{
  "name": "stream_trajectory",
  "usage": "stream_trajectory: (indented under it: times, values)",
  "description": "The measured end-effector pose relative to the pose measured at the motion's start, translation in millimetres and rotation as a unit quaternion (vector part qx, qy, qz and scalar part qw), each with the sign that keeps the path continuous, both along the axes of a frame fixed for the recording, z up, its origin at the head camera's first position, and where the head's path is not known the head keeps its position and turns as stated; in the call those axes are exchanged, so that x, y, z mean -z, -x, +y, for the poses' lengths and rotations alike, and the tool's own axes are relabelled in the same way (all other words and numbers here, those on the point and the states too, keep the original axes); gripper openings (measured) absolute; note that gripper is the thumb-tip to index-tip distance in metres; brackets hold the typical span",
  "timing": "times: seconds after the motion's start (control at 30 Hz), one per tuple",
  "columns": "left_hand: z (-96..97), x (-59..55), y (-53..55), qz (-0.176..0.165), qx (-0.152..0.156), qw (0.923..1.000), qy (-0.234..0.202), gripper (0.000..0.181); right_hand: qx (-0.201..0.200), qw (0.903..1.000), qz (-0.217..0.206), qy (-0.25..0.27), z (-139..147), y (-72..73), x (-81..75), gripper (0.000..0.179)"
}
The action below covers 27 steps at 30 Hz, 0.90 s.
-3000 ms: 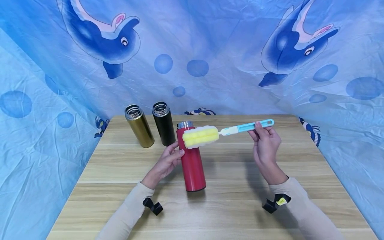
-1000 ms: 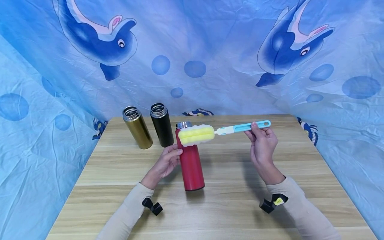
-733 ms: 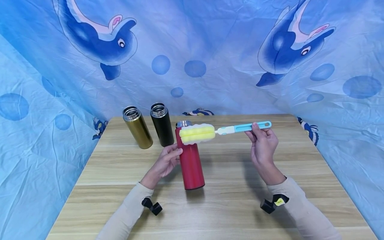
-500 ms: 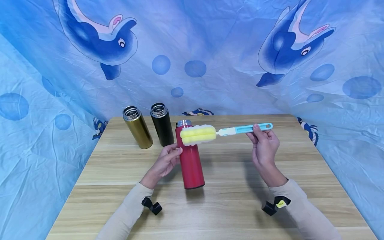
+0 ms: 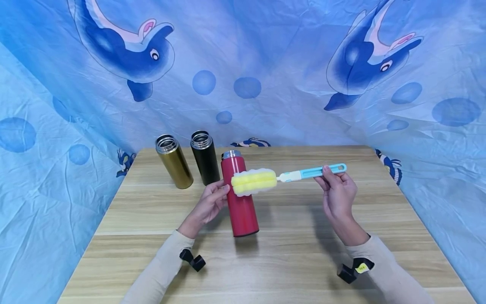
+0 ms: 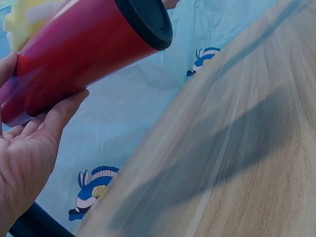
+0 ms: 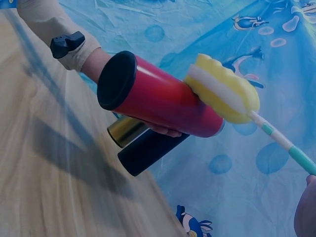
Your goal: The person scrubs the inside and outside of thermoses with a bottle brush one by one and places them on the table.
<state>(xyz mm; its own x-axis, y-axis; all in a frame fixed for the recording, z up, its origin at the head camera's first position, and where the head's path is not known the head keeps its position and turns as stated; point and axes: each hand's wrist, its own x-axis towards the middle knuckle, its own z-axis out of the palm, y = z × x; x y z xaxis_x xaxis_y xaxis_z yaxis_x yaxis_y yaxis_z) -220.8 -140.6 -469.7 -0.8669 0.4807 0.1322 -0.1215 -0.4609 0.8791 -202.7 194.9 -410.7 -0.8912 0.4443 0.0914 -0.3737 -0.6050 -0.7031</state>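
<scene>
My left hand [image 5: 208, 205] grips a red thermos bottle [image 5: 242, 215] round its side, held above the table and leaning slightly. Its steel mouth [image 5: 230, 154] has no lid on it. In my right hand [image 5: 339, 192], thumb and fingers pinch the blue handle of a sponge bottle brush [image 5: 254, 182]. The yellow-and-white sponge head lies across the upper side of the thermos, outside it. From the right wrist view the sponge [image 7: 224, 91] appears against the red wall, near the mouth end. The left wrist view shows the thermos's dark base [image 6: 148, 22].
A gold bottle [image 5: 175, 164] and a black bottle [image 5: 206, 160], both without lids, stand upright at the table's back left. The wooden table [image 5: 288, 261] meets a blue dolphin-print cloth [image 5: 281, 114] behind and at the sides.
The sponge head has slid down along the thermos's side, the right hand lowering and shifting slightly right. The thermos has risen a little in the left hand.
</scene>
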Motion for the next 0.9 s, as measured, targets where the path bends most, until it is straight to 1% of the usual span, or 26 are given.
stream_trajectory:
  times: [0.2,0.33,0.47,0.6,0.77,0.9]
  values:
    - [-0.1,1.5,2.1,0.0,-0.01,0.9999,0.005,0.044,-0.008,0.9996,-0.02,-0.016,4.1,-7.9,3.3,0.017]
    - [-0.7,2.3,3.0,0.004,-0.022,0.9996,0.016,0.048,-0.017,0.999,-0.034,-0.023,7.1,-13.1,5.2,0.018]
    - [-0.9,3.4,3.7,0.008,-0.027,0.9994,0.018,0.053,-0.029,0.9982,-0.046,-0.027,10.3,-18.1,7.4,0.017]
    - [-0.5,4.3,4.5,0.013,-0.03,0.9993,0.016,0.052,-0.034,0.9975,-0.055,-0.029,13.4,-23.4,10.0,0.015]
    - [0.1,4.7,5.7,0.021,-0.033,0.9991,0.014,0.048,-0.039,0.9969,-0.06,-0.033,16.9,-28.7,12.1,0.013]
    - [0.5,3.9,6.6,0.022,-0.037,0.999,0.011,0.047,-0.045,0.997,-0.054,-0.033,19.5,-32.0,13.3,0.01]
